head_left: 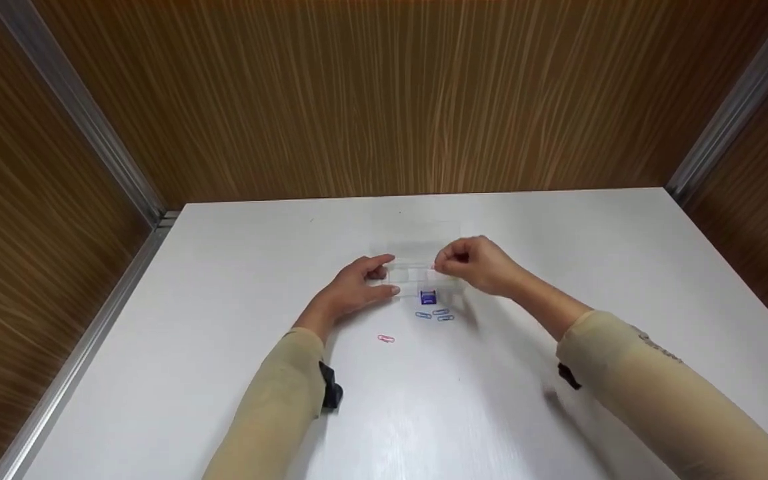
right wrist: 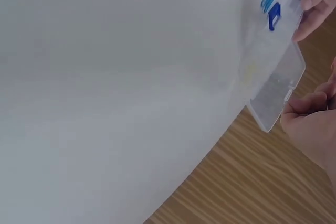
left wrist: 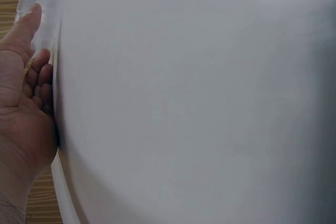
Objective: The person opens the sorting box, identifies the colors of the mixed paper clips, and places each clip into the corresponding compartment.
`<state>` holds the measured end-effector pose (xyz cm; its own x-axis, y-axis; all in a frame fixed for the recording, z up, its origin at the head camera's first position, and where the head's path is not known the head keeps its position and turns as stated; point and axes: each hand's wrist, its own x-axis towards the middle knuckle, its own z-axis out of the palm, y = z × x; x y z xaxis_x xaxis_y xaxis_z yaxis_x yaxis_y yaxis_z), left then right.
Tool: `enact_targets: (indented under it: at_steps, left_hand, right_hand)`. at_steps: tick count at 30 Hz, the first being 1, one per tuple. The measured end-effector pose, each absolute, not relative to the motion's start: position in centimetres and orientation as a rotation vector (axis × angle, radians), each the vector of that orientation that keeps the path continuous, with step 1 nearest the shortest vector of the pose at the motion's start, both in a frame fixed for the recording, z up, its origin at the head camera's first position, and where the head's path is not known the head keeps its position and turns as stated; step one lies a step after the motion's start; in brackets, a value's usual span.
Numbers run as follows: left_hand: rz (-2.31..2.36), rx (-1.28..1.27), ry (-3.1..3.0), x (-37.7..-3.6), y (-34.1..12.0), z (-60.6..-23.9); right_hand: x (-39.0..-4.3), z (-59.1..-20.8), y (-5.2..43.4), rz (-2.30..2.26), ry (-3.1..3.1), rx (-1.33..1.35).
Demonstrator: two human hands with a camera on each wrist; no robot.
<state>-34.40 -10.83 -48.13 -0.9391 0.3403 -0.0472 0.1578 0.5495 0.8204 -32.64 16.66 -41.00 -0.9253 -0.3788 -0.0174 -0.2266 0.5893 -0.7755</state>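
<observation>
A clear plastic box (head_left: 405, 291) with compartments lies on the table, its clear lid (right wrist: 283, 77) open at the back. My left hand (head_left: 356, 283) holds the box's left end between thumb and fingers. Over the box's right part, thumb and forefinger of my right hand (head_left: 481, 265) meet in a pinch; a tiny pinkish bit shows at the tips, but I cannot tell its kind. A small dark-blue rectangular piece (head_left: 429, 297) sits at the box's front edge. In front lie blue paper clips (head_left: 441, 312) and, nearer me, a pink paper clip (head_left: 386, 339).
The white table (head_left: 224, 320) carries all of this. Wood-grain panels (head_left: 384, 100) rise behind it and at both sides, with metal posts (head_left: 91, 113) at the corners. A yellowish spot (right wrist: 251, 72) shows through the box in the right wrist view.
</observation>
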Motion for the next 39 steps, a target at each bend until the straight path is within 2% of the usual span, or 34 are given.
enact_targets:
  at_steps: [11,23,39]
  left_hand:
    - [1.344,0.420,2.581,-34.1,-10.9,-48.2]
    - [1.360,0.414,2.569,-34.1,-10.9,-48.2]
    - [1.331,0.384,2.583,-34.2,-10.7,-48.2]
  right_hand:
    - [-35.1,-42.1,16.2,-1.216,2.703,-0.378]
    - [-35.9,-43.0,15.7,-1.240,2.672,-0.198]
    - [-33.9,-42.5,16.1,-1.388,2.676,-0.373]
